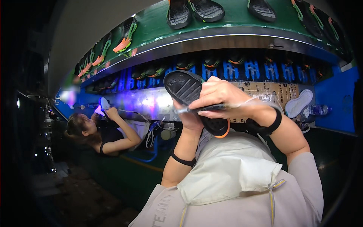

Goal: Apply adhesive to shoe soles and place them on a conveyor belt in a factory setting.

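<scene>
A black shoe (pixel 182 86), its grooved sole facing up and an orange edge at its near end, is held at a slant before my body. My left hand (pixel 191 121) grips it from beneath, and its fingers are mostly hidden behind the shoe. Over the middle of the sole, my right hand (pixel 220 93) is closed round a slim dark tool (pixel 208 108) with a silvery end pointing left. A pale cord or tube seems to run from it across my right wrist. Whether the tool's tip touches the sole I cannot tell.
Above runs a green conveyor (pixel 151 32) carrying black shoes, with a metal edge. Below it, several shoes sit in blue holders (pixel 251 70). A white shoe-shaped piece (pixel 299 103) and a bottle (pixel 320 109) lie right. At left, a co-worker (pixel 109 132) handles a pale shoe under purple light.
</scene>
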The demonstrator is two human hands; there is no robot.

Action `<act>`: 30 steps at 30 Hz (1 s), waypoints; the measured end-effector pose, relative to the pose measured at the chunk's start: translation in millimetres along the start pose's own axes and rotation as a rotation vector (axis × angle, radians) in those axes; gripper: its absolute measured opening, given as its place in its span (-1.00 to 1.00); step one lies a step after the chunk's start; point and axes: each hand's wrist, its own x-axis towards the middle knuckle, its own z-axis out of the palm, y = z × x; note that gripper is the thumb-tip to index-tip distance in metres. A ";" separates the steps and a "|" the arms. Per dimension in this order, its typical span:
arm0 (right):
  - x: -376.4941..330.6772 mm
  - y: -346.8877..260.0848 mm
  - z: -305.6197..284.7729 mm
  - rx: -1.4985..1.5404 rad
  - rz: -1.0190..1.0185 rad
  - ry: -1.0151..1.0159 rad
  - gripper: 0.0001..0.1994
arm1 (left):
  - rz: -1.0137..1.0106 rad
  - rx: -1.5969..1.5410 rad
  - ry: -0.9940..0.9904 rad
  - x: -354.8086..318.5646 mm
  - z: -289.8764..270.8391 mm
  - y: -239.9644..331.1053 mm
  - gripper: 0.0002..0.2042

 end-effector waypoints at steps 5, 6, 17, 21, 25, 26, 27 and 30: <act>2.8 -3.0 -5.1 -0.145 0.162 0.177 -0.72 | -0.037 -0.092 0.077 10.4 5.4 2.8 -0.27; 2.9 -6.5 -5.1 -0.171 0.091 0.052 -0.71 | 0.018 -0.071 0.134 12.2 2.7 2.2 -0.27; 4.3 -28.3 1.3 -0.006 0.012 -0.087 -0.75 | -0.120 -0.294 -0.151 31.6 15.6 28.1 0.00; 6.6 -34.5 -1.8 -0.218 0.141 0.167 -0.73 | -0.070 -0.296 -0.174 38.8 23.8 45.9 0.05; 9.5 -47.3 1.5 -0.068 0.084 -0.094 -0.79 | -0.003 -0.264 -0.289 48.0 26.8 61.7 -0.13; 9.1 -44.4 2.2 0.040 0.091 -0.001 -0.79 | 0.027 -0.290 -0.251 48.1 30.5 65.0 -0.08; 9.1 -41.0 2.8 0.149 0.098 0.093 -0.80 | 0.058 -0.316 -0.213 48.6 32.1 68.7 -0.02; 14.0 -49.4 -5.5 -0.185 0.194 -0.008 -0.76 | 0.112 -0.227 -0.218 53.0 34.4 81.4 -0.05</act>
